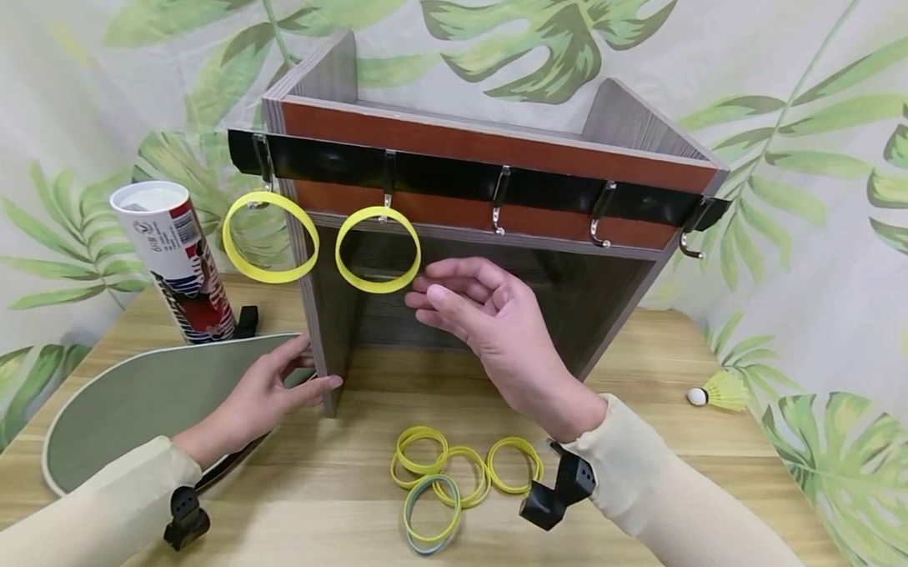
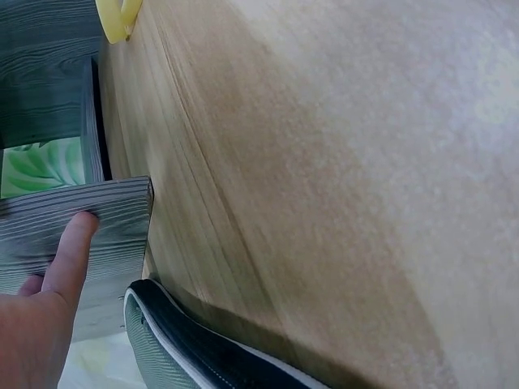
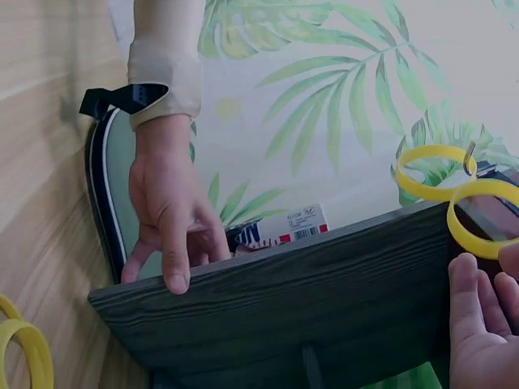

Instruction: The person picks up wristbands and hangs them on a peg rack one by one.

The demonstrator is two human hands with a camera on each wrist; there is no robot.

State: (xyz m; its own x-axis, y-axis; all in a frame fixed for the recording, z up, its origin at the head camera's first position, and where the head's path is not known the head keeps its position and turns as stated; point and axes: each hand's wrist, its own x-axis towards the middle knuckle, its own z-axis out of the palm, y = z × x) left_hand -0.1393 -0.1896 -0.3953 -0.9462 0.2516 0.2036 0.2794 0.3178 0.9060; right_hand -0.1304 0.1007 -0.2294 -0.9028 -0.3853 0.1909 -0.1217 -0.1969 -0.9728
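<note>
A wooden shelf unit [image 1: 333, 313] bears a black hook rail [image 1: 443, 173] across its front. One yellow ring-shaped band [image 1: 228, 242] hangs on the leftmost hook, another yellow band [image 1: 342, 259] on the second. My right hand [image 1: 498, 318] is just right of that second band, fingers loosely bent and holding nothing; whether the fingertips touch it I cannot tell. With my left hand [image 1: 251, 397] I grip the shelf's left side panel [image 2: 113, 235] near its foot, thumb at the front edge and fingers on the outer face. Several more bands [image 1: 490, 468] lie on the table.
Left of the shelf stand a leaning printed tube [image 1: 162, 257] and a green racket cover [image 1: 142, 398] lying flat. A yellow shuttlecock [image 1: 724, 391] lies at the right. Three bare hooks [image 1: 499, 210] follow along the rail. A leaf-patterned cloth [image 1: 804, 162] hangs behind.
</note>
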